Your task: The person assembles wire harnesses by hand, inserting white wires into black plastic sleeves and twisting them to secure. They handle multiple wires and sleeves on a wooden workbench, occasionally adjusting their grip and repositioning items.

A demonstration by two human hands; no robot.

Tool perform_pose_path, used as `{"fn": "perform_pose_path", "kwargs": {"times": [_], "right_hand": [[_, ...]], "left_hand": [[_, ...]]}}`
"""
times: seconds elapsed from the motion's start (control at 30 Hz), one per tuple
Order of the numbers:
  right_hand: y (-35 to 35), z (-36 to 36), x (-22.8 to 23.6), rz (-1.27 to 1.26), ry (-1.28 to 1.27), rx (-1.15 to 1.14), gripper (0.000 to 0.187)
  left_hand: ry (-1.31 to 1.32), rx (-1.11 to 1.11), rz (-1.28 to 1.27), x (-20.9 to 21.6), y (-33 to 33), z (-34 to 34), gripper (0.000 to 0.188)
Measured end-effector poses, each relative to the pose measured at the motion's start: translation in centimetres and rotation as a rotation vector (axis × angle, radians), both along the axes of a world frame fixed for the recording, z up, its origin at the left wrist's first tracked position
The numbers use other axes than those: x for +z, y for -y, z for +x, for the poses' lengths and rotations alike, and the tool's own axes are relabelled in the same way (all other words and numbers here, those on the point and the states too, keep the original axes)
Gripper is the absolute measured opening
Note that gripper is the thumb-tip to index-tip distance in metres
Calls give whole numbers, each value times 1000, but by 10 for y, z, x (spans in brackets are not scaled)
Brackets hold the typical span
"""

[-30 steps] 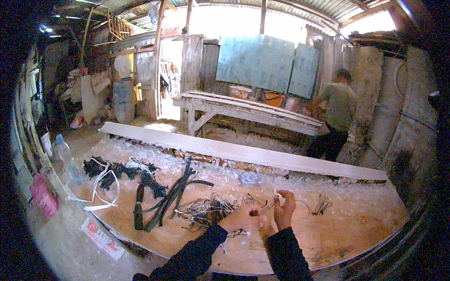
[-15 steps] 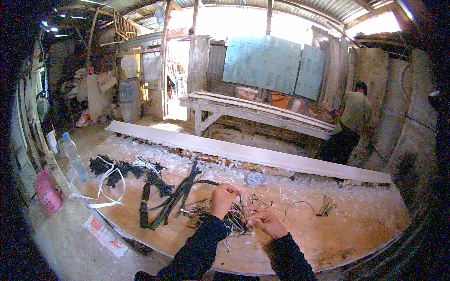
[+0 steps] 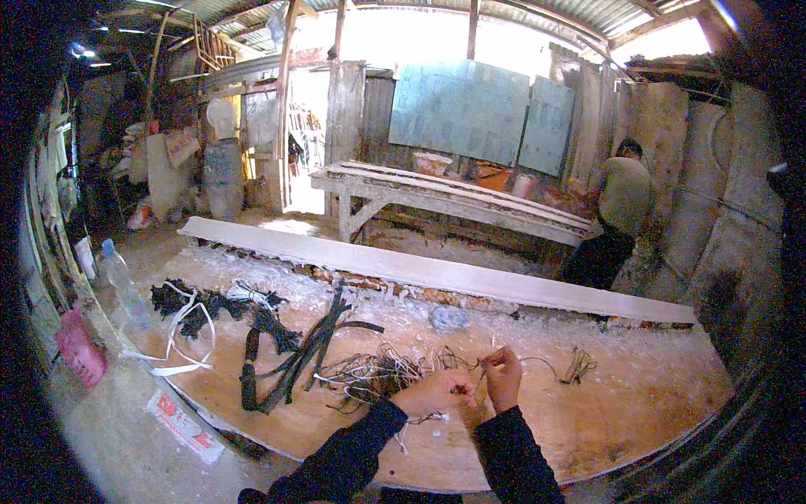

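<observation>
Wooden workbench (image 3: pixel 638 403) — left hand (image 3: pixel 437 392) and right hand (image 3: pixel 502 375) both pinch one thin wire (image 3: pixel 537 361).

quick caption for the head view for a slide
Both hands, left and right, pinch thin wires over a wooden board, black straps lying to the left.

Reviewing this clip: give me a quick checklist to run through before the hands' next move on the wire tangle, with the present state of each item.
1. Left hand on the wire tangle: ok.
2. Right hand pinching a thin strand: ok.
3. Strand free of the tangle: cannot tell.
4. Black straps apart from both hands: ok.
5. Bare board on the right for laying wire: ok.
6. Person at the back away from the board: ok.
</observation>
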State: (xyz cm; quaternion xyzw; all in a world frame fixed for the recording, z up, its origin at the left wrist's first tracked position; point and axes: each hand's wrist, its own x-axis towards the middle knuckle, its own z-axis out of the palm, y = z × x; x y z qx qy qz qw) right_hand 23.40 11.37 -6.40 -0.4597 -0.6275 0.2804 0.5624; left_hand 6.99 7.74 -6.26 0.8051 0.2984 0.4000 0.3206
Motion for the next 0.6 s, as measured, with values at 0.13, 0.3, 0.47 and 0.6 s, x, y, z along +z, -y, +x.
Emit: {"fn": "perform_pose_path", "kwargs": {"times": [0.13, 0.3, 0.47, 0.6], "right_hand": [[-14, 7, -9, 225, 18, -196, 12], [-11, 3, -10, 179, 37, -102, 7], [11, 0, 8, -215, -202, 546, 6], [32, -21, 14, -127, 96, 860, 10]], "left_hand": [[99, 35, -111, 0, 3, 8, 21], [208, 315, -119, 1, -6, -13, 17], [306, 850, 15, 1, -19, -45, 12], [199, 960, 107, -8, -28, -59, 11]]}}
